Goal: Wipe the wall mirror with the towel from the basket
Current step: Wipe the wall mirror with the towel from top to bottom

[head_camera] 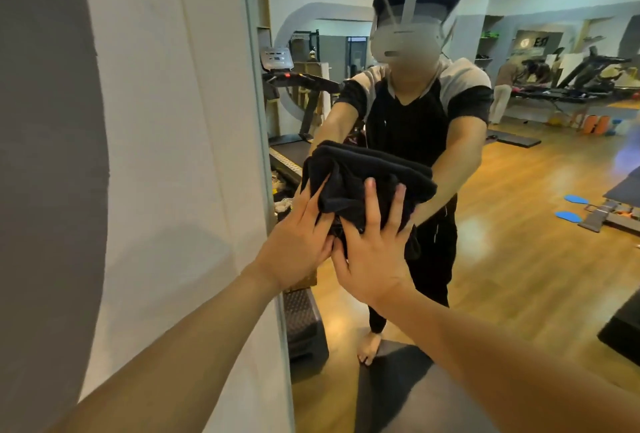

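Towel (367,183) already out of basket, pressed flat-fingered by left hand (298,252) and right hand (374,259) near wall mirror (519,224) left edge; wiping underway, most glass likely left.

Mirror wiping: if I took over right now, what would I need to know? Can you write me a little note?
Left hand: open, fingers straight, pressing the black towel against the wall mirror.
Right hand: open too, fingers spread flat on the towel beside the left hand.
Towel: bunched up, on the glass near the mirror's left edge. The basket is not in view.
Done: towel fetched and put to the mirror.
Left: wiping the glass. How much is already wiped cannot be told from here.
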A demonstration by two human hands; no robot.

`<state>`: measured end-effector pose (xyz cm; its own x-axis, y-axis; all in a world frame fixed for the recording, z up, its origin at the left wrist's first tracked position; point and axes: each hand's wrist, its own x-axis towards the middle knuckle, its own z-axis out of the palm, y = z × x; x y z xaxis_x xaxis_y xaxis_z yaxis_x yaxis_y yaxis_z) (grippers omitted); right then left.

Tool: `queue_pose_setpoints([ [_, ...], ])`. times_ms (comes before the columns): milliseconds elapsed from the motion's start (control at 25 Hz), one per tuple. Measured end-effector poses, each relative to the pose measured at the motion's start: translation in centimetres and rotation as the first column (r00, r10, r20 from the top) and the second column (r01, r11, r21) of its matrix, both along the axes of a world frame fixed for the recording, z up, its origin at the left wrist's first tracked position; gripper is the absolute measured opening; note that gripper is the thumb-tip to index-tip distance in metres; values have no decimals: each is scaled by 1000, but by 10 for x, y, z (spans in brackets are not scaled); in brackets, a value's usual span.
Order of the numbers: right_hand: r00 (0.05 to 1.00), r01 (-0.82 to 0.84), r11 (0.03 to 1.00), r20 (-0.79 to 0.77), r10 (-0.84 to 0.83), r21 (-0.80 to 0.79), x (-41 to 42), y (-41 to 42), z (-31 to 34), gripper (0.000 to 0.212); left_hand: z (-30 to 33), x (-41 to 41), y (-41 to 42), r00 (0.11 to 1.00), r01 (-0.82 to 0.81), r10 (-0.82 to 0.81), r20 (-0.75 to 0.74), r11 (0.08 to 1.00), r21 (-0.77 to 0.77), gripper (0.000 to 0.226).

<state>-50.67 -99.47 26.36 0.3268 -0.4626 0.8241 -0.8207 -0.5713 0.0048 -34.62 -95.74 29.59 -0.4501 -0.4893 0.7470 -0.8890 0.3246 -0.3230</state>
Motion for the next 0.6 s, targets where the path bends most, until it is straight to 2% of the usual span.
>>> queue_pose_setpoints([
  [160,1000,3,1000,-22,-3,0,59,4,-3,66,-1,51,10,991,-41,53,-122,995,93,79],
  [320,1000,22,1000,1,-22,-17,75,2,-11,67,-3,63,10,1000,-22,23,-20,999,25,84],
  [440,999,-20,999,-30,19,-49,67,0,-15,65,-20,60,4,996,-61,60,-64,998,-10,81],
  [600,993,-83,996,-84,81,-24,56,2,-33,66,-58,61,-4,998,-64,64,2,998,-10,68],
])
